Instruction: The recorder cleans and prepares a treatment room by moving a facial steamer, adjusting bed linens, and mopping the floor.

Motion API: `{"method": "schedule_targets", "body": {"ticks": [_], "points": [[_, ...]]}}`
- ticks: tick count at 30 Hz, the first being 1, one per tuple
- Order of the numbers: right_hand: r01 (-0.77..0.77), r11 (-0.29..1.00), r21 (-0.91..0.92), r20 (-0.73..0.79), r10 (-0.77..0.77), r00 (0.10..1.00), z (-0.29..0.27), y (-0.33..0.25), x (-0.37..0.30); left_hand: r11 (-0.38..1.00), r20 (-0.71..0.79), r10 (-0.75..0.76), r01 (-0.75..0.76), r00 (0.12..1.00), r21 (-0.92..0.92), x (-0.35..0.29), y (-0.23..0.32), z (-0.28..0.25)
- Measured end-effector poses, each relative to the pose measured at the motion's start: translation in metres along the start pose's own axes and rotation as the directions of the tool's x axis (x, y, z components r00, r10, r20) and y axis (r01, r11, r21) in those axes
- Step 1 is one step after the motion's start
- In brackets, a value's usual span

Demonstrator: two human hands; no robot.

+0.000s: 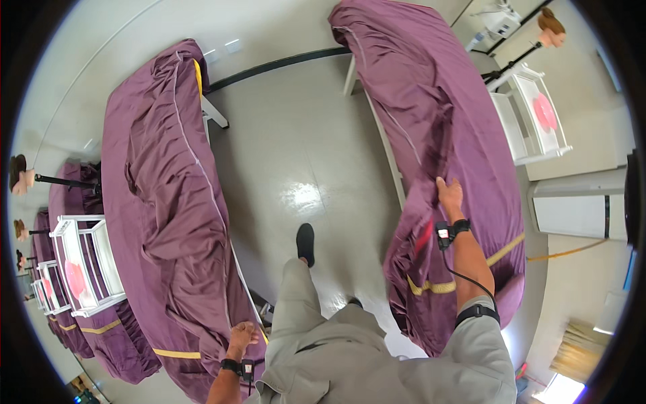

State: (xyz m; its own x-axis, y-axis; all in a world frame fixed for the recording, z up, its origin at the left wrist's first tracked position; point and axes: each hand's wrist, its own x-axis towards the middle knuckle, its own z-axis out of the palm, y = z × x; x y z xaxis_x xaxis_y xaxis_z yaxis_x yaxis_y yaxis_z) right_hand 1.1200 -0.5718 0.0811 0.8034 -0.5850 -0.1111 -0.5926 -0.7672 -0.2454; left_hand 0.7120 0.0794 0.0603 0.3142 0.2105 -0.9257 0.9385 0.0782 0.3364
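A purple bed cover (pixel 464 135) with a yellow band drapes over the long bed on my right. My right hand (pixel 451 194) is on this cover, fingers closed at a bunched fold; the folds gather toward it. Just below, a blurred red strip (pixel 424 237) shows against the cloth. My left hand (pixel 244 334) is low, at the near inner edge of the other bed, over its rumpled purple cover (pixel 168 195). Its fingers are curled in, and whether they hold anything is hidden. Both wrists carry a strapped black device with a cable.
Grey floor (pixel 282 141) runs between the two beds, with my shoe (pixel 305 244) on it. White trolleys (pixel 531 114) with pink round items stand beyond both beds. Mannequin heads (pixel 552 28) on black stands and more purple-covered beds (pixel 111 340) flank the room.
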Motion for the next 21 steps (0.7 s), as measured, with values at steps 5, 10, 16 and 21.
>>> {"method": "schedule_targets", "body": {"ticks": [5, 10, 16, 21], "points": [[0.02, 0.995, -0.097, -0.073, -0.027, 0.997, 0.02, -0.088, 0.032, 0.991, 0.082, -0.112, 0.117, 0.99, -0.068, 0.015, 0.046, -0.04], [0.072, 0.939, -0.336, 0.079, -0.048, 0.996, 0.045, -0.095, 0.073, 0.959, 0.227, -0.102, 0.156, 0.968, -0.237, 0.038, 0.048, -0.052], [0.381, 0.897, -0.222, 0.016, -0.388, 0.922, 0.041, -0.13, 0.035, 0.992, 0.269, -0.123, 0.11, 0.955, 0.062, 0.052, 0.051, -0.053], [0.746, 0.643, -0.177, 0.239, -0.707, 0.666, 0.115, -0.172, -0.079, 0.967, 0.28, -0.241, 0.256, 0.929, -0.017, 0.073, 0.038, -0.058]]}}
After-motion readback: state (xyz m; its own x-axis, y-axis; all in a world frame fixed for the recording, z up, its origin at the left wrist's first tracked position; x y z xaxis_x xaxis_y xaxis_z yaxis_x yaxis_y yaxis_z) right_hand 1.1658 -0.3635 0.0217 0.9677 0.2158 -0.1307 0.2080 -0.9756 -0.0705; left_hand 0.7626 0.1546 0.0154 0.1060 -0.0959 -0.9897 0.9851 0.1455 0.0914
